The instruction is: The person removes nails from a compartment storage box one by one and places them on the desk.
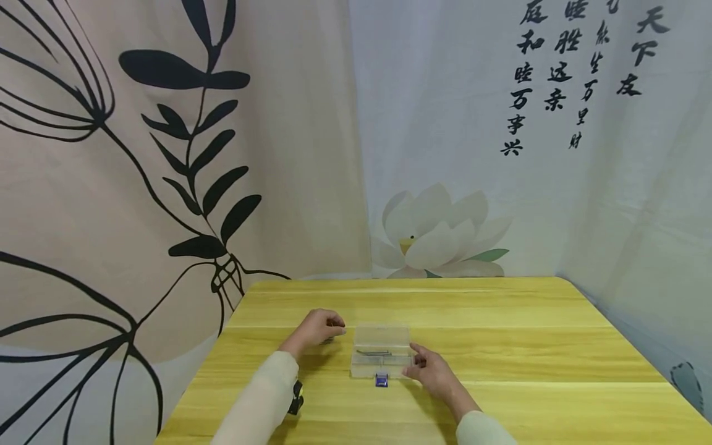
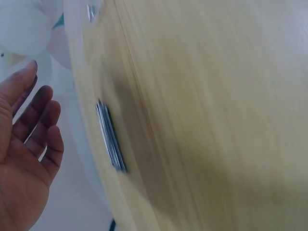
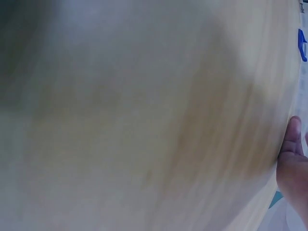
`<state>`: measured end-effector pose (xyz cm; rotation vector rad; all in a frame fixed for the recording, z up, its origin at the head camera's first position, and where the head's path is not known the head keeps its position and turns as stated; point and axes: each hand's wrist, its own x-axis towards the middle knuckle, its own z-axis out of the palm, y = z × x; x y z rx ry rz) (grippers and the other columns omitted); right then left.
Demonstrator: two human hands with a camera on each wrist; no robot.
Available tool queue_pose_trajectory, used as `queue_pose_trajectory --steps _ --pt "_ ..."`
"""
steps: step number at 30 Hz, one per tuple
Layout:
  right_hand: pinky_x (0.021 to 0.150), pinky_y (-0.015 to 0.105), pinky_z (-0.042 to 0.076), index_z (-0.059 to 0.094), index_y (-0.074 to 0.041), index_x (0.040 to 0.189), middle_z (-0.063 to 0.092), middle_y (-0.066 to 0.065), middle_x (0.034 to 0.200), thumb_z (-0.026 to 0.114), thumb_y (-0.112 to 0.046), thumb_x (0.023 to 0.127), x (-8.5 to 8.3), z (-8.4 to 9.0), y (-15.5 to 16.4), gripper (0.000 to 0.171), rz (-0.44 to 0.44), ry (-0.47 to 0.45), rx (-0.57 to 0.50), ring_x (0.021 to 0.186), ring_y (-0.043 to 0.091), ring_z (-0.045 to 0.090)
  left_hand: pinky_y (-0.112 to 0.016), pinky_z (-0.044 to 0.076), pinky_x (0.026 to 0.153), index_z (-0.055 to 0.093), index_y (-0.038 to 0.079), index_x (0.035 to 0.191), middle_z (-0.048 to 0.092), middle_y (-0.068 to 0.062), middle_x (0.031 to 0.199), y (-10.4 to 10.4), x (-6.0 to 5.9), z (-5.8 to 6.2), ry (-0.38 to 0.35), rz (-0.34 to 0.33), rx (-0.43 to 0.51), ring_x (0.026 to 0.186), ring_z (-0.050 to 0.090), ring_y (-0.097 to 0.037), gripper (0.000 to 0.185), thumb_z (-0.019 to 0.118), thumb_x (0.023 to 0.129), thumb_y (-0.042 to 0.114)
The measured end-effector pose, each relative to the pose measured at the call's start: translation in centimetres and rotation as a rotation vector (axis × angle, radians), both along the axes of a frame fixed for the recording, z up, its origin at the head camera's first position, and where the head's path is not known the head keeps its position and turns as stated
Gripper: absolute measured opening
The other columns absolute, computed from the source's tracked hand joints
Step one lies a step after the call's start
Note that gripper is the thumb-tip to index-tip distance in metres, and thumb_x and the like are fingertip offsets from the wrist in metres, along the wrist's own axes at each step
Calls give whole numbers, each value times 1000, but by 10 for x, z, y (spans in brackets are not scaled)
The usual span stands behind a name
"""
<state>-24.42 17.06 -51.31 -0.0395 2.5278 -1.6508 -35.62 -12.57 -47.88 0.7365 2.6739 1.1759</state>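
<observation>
A clear plastic box (image 1: pixel 381 351) lies on the yellow wooden table (image 1: pixel 500 346) with its lid raised and a blue latch (image 1: pixel 381 380) at the front. A thin dark metal piece (image 1: pixel 374 353) lies inside it. My right hand (image 1: pixel 429 369) rests against the box's right end with fingers fairly straight; in the right wrist view only a finger (image 3: pixel 291 144) and the blue latch (image 3: pixel 302 44) show. My left hand (image 1: pixel 319 326) hovers left of the box. In the left wrist view the left hand (image 2: pixel 26 159) is open beside a small bundle of thin metal pins (image 2: pixel 110 139) on the table.
Printed curtains hang close behind and to both sides of the table. A black wrist camera (image 1: pixel 296 398) sits on my left forearm. The table's left edge (image 1: pixel 222 346) runs near my left hand. Another small metal item (image 2: pixel 90 12) lies farther along the table.
</observation>
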Motion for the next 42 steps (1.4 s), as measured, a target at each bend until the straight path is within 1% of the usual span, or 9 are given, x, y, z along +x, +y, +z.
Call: queue_pose_trajectory --steps 6,8,12,17,24,30,36,42 --pt "87 41 51 37 6 149 56 15 116 70 -9 92 -2 -1 0 67 -7 -10 -1 104 27 54 -36 52 75 72 3 107 67 2 96 20 1 1 8 -47 -16 87 61 -15 18 68 96 16" --pt "87 42 50 37 6 148 56 16 117 70 -9 92 -2 -1 0 67 -2 -4 3 105 27 54 -36 52 76 73 3 107 68 3 95 26 2 1 3 -54 -18 87 61 -14 17 68 96 15" --pt "89 46 50 39 6 147 56 17 118 71 -10 92 -1 0 1 66 1 11 12 107 29 54 -35 52 76 73 3 106 68 3 95 36 3 1 -10 -68 -24 86 62 -14 16 70 94 14" --pt "87 45 50 39 6 147 56 16 117 71 -11 92 1 1 1 66 2 19 18 105 28 54 -35 52 75 74 4 104 68 3 96 45 7 0 -27 -83 -33 86 62 -14 15 72 92 13" --pt "87 45 51 39 7 147 56 17 117 72 -11 92 1 2 1 67 4 23 14 105 28 54 -34 51 75 75 6 101 66 5 94 50 13 -3 -57 -104 -40 83 60 -13 11 72 92 12" --pt "85 43 51 38 7 147 56 18 117 71 -11 92 2 2 1 67 8 20 3 104 28 53 -33 51 72 75 7 100 66 6 91 49 14 -6 -48 -126 -59 81 60 -13 9 72 92 12" --pt "86 43 51 39 7 147 56 17 116 72 -10 91 2 2 1 67 2 23 5 103 27 54 -35 49 74 75 12 98 64 6 96 47 13 -10 -36 -113 -92 84 57 -14 7 73 91 14" --pt "84 41 51 38 7 147 56 16 115 72 -8 91 2 1 1 67 -3 21 -9 101 26 53 -38 49 77 75 15 94 61 3 102 44 14 -13 -51 -110 -112 89 56 -17 4 75 90 13"
